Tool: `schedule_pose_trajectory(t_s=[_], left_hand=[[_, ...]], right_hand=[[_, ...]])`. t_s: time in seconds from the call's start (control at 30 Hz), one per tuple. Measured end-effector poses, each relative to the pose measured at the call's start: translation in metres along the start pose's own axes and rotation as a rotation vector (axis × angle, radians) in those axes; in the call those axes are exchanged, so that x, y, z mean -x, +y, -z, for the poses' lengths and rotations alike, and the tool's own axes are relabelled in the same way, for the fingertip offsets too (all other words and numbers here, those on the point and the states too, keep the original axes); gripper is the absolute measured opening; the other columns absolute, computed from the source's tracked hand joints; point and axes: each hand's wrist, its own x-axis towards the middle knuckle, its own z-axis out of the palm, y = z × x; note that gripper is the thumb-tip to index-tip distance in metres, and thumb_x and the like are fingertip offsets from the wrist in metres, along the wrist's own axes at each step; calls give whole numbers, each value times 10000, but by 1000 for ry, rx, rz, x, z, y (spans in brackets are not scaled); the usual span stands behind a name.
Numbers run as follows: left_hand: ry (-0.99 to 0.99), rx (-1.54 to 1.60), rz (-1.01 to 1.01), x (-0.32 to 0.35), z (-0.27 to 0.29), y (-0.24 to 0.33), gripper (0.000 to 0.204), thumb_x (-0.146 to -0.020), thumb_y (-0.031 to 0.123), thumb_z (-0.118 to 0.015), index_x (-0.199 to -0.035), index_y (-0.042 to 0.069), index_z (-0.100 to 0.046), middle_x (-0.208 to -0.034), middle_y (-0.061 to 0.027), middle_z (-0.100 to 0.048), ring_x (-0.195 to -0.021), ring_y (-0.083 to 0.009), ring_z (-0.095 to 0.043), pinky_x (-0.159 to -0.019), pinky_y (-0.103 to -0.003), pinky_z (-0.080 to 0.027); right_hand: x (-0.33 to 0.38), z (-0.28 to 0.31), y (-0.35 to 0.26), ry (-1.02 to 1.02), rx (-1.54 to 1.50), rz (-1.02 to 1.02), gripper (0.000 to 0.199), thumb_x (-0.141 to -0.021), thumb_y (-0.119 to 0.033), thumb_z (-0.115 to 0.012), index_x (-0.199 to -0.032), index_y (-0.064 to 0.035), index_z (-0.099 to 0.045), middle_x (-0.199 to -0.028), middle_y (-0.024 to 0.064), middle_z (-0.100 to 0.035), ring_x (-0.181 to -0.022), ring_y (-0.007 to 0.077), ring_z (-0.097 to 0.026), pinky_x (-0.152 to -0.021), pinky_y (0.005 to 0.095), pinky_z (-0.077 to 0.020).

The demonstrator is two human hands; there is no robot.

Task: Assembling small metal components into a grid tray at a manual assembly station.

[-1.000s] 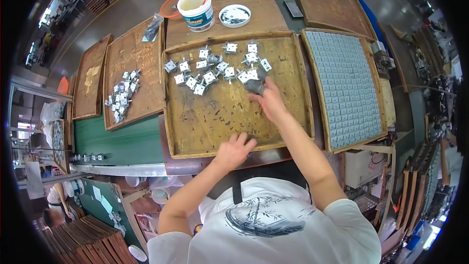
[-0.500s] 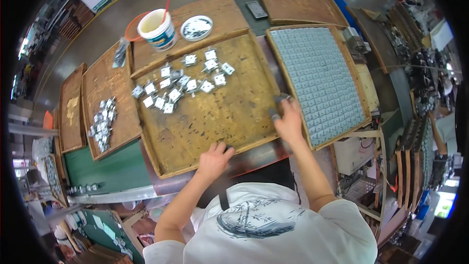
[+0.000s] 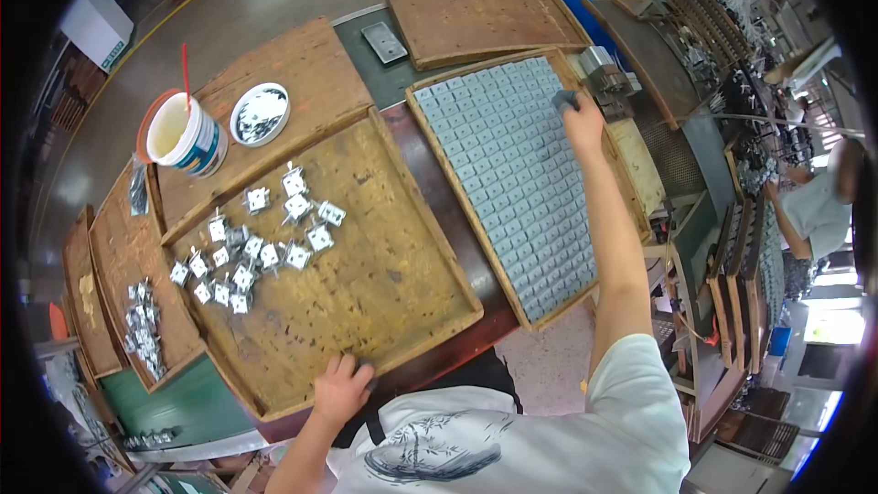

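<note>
Workshop: grey floor (image 3: 274, 0) behind a bench of wooden trays.
Heap tray (image 3: 114, 256): a heap (image 3: 144, 334) of metal parts on its near half.
Tub (image 3: 199, 151): beyond the middle tray's far edge, red stick (image 3: 186, 73) in it, white lid (image 3: 252, 142) to its right.
Middle tray (image 3: 366, 274): loose parts (image 3: 245, 274) scattered toward its far left corner.
Left hand (image 3: 340, 391): at that tray's near edge, fingers loosely curled, nothing seen held.
Right tray (image 3: 468, 210): close rows of grey blocks (image 3: 503, 165).
Right hand (image 3: 583, 123): fingers bent together near the far right corner; whether they grip a block, cannot tell.
Handling: probably best light and from above, keeping neighbouring rows square.
In the way: raised rim; forearm covering some blocks; metal pieces (image 3: 606, 71) just outside that corner.
</note>
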Motion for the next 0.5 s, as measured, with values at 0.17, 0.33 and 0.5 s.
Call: schedule_pose_trajectory(t_s=[0.17,0.33,0.5], left_hand=[[-24,7,8,-1,-2,-2,268,-615,236,-739,-833,228,-583,-868,-42,-503,-844,-257,-554,-531,-375,-482],[-50,24,26,20,0,10,283,-591,268,-741,-829,252,-586,-869,-37,-493,-847,-259,-541,-533,-367,-474],[-123,52,53,36,2,13,303,-594,284,-727,-855,262,-576,-882,-27,-492,-834,-239,-528,-530,-358,-488]], right_hand=[[-105,-18,45,4,314,-110,428,-824,-317,-588,-1174,-78,-648,-1090,207,-667,-1046,371,-606,-911,401,-454],[-136,-66,49,-106,608,-161,519,-843,-397,-541,-1264,-100,-601,-1177,209,-638,-1113,390,-574,-1007,445,-405],[-162,-75,100,-187,523,-173,540,-797,-275,-501,-1269,-27,-579,-1226,254,-606,-1155,411,-562,-997,470,-427]])
